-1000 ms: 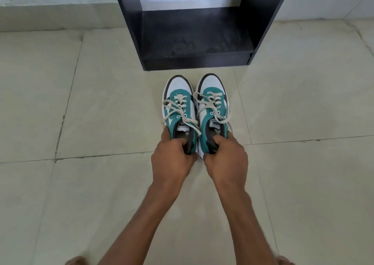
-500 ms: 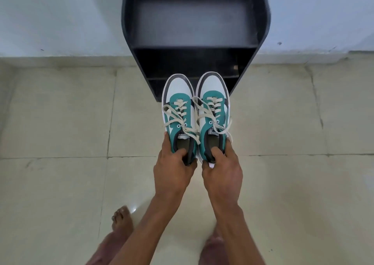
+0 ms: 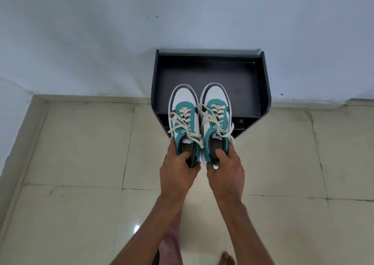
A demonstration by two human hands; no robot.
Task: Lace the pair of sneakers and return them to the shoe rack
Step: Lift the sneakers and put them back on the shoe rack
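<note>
Two white, teal and black sneakers with cream laces are held side by side in the air, toes pointing away from me. My left hand (image 3: 179,170) grips the heel of the left sneaker (image 3: 183,118), thumb inside its opening. My right hand (image 3: 225,170) grips the heel of the right sneaker (image 3: 216,114) the same way. The toes hang over the front part of the black shoe rack (image 3: 261,86), seen from above; its top shelf is bare. Loose lace ends droop over both shoes' sides.
The rack stands against a pale blue wall (image 3: 101,41). Beige floor tiles (image 3: 81,153) spread left, right and beneath me. My bare feet (image 3: 172,242) show at the bottom edge, under my forearms.
Both hands have lifted the pair off the floor and carried it up and forward over the rack. My view has risen, so the rack now shows from above.
</note>
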